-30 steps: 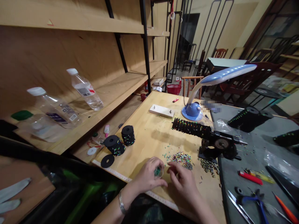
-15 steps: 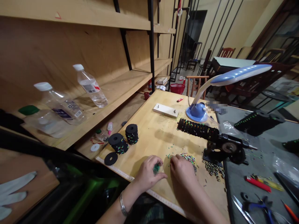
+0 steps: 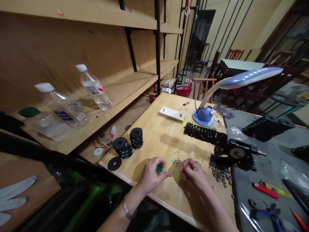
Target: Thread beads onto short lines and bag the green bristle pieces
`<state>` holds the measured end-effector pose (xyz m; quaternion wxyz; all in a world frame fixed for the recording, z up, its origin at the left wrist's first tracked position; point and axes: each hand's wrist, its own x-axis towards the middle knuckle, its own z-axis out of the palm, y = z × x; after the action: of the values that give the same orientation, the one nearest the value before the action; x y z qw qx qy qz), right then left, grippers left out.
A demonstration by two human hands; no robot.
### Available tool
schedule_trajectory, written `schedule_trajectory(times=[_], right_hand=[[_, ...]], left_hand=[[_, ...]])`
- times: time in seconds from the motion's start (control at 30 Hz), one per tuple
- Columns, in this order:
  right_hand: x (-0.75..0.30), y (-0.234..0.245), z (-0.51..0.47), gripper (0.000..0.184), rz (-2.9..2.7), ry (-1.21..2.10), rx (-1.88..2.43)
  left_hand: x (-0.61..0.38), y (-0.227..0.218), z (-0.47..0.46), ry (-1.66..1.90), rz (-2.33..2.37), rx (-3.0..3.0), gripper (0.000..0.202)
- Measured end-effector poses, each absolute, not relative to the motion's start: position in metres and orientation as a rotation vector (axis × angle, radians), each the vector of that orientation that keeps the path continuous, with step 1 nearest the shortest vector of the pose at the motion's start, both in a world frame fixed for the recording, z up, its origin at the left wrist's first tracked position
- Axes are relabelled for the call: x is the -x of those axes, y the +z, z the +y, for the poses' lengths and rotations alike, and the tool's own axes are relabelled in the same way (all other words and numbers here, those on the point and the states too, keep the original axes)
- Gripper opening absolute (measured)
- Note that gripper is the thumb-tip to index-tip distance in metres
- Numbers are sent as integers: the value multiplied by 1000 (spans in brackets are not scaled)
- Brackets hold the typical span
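My left hand (image 3: 152,174) is curled around a small clear container with green beads (image 3: 159,169) in it, just above the near part of the wooden board. To its right, my right hand (image 3: 193,170) has thumb and fingers pinched together low over the board; whatever is between the fingertips is too small to make out. Loose green beads (image 3: 178,163) lie scattered beside those fingertips. Mixed coloured beads (image 3: 199,163) show behind the right hand, which hides most of them. Small metallic pieces (image 3: 220,176) form a heap farther right.
Black spools (image 3: 122,148) and a black disc (image 3: 114,164) sit at the board's left. A wound black roll (image 3: 205,133) on a black machine (image 3: 235,153) overhangs the right side. Behind stands a blue lamp (image 3: 204,116). Pliers (image 3: 267,214) and a red-handled tool (image 3: 265,190) lie right.
My right hand has shifted right, baring green beads it stood beside and covering more of the coloured pile. The left hand keeps its hold, with only a slight move.
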<state>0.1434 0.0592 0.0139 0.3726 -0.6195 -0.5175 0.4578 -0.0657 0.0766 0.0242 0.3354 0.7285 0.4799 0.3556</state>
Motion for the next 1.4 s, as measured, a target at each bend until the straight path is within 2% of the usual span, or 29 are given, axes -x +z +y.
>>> schedule_trajectory(times=[0.07, 0.17, 0.4, 0.63, 0.83, 1.07, 1.23, 1.4], right_hand=[[-145, 13, 59, 27, -1221, 1258, 1499], [-145, 10, 62, 26, -1189, 1257, 1476], [-142, 8, 67, 12, -1558, 886, 1762], [-135, 16, 69, 20, -1957, 674, 1924], [-129, 21, 78, 16, -2045, 638, 2007], [-128, 18, 79, 8, -1766, 827, 1901], [-149, 24, 58, 33, -1366, 1114, 1691], [-160, 22, 20, 42, -759, 1443, 1377]], left_hand=[[65, 23, 77, 920, 1246, -1899, 28], [64, 23, 77, 911, 1240, -1908, 26], [63, 27, 75, 888, 1229, -1887, 25], [60, 24, 75, 864, 1217, -1899, 24], [61, 27, 75, 859, 1218, -1907, 22], [61, 27, 75, 851, 1227, -1914, 22], [61, 25, 75, 861, 1212, -1913, 21], [59, 26, 75, 863, 1190, -1911, 20]])
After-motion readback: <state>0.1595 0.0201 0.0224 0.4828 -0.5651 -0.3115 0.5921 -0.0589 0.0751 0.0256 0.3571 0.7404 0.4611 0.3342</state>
